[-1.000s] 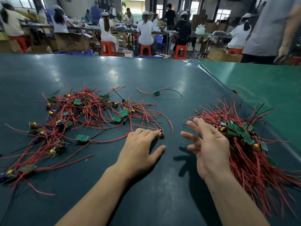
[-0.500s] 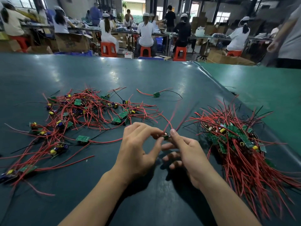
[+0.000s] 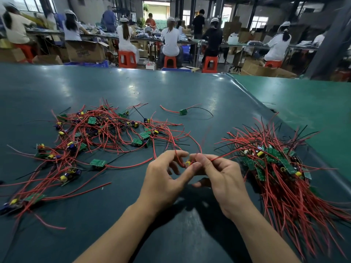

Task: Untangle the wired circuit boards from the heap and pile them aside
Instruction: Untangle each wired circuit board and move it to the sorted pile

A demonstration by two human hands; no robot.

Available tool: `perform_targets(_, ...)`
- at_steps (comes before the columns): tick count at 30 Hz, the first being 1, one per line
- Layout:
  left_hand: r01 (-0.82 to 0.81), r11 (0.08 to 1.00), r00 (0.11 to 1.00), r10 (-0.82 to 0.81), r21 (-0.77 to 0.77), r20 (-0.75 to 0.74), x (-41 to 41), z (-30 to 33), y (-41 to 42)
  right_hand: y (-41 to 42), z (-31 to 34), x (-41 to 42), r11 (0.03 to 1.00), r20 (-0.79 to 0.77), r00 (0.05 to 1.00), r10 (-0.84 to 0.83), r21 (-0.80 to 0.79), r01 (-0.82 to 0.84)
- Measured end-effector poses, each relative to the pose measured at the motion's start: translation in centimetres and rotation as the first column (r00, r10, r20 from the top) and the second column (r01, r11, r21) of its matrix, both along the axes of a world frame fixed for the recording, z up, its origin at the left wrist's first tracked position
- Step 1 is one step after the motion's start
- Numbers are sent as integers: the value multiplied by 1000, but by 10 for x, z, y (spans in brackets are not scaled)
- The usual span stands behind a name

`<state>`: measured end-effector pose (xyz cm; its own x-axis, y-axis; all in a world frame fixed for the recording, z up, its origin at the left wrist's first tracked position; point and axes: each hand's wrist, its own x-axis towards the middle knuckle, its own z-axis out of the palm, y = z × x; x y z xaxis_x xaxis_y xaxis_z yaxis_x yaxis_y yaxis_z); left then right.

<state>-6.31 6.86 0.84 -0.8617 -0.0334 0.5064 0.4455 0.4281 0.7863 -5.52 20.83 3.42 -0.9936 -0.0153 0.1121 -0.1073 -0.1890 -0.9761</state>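
Two hands at a dark teal work mat (image 3: 133, 88), head view. The mat's far edge runs along the top of the bench, and its right edge (image 3: 266, 109) slants toward the viewer, curled up against a lighter green surface (image 3: 313, 103). Bare mat lies beyond the boards and directly below the forearms. The left hand (image 3: 163, 179) and right hand (image 3: 222, 175) meet at centre, raised just above the mat; both pinch one small circuit board (image 3: 188, 163), visible between the fingertips mainly as a yellow capacitor, with its red wires (image 3: 197, 145) arcing up and back. The left thumb and forefinger close on it from the left, the right thumb and forefinger from the right. The loose heap of wired boards (image 3: 98, 133) spreads to the left of the hands; the sorted pile (image 3: 275, 164), its wires aligned toward the viewer, lies just right of the right hand. A single board (image 3: 183, 112) lies apart, farther back. A cardboard box (image 3: 85, 51) beyond the bench bears printing too blurred to read. Seated workers (image 3: 170, 40) on red stools (image 3: 127, 58) fill the background.
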Motion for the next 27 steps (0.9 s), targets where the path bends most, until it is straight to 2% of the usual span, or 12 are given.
perform_targets(3, 38, 978, 998, -48, 205, 45, -2, 2, 1, 2, 0, -1, 999, 11, 1000, 16, 30, -16)
perform_targets(8, 45, 898, 992, -93, 438, 87, -5, 5, 2, 2, 0, -1, 994, 19, 996, -81, 79, 80)
perform_targets(12, 65, 663, 938, -295, 746, 180, -7, 7, 4, -1, 2, -1, 991, 132, 988, -86, -93, 98)
perform_targets(15, 54, 490, 874, -445, 870, 196, -8, 10, 1, 1, 4, -2, 981, 160, 987, -15, -186, 46)
perform_targets(17, 68, 432, 844, -506, 899, 179, -8, 12, 0, 3, 3, -2, 978, 151, 988, 23, -210, 10)
perform_targets(21, 140, 473, 838, -525, 870, 151, -5, 11, 3, 3, 1, -2, 988, 111, 994, 8, -153, 10)
perform_targets(23, 138, 567, 865, -469, 812, 180, -4, 9, 3, 1, 0, -2, 993, 102, 995, -21, -114, 33)
perform_targets(25, 115, 703, 908, -361, 702, 214, -4, 8, 1, 1, 0, -2, 995, 87, 993, -76, -51, 81)
perform_targets(27, 131, 790, 934, -301, 599, 191, -3, 8, 0, 2, -1, -2, 993, 60, 992, -115, 6, 114)
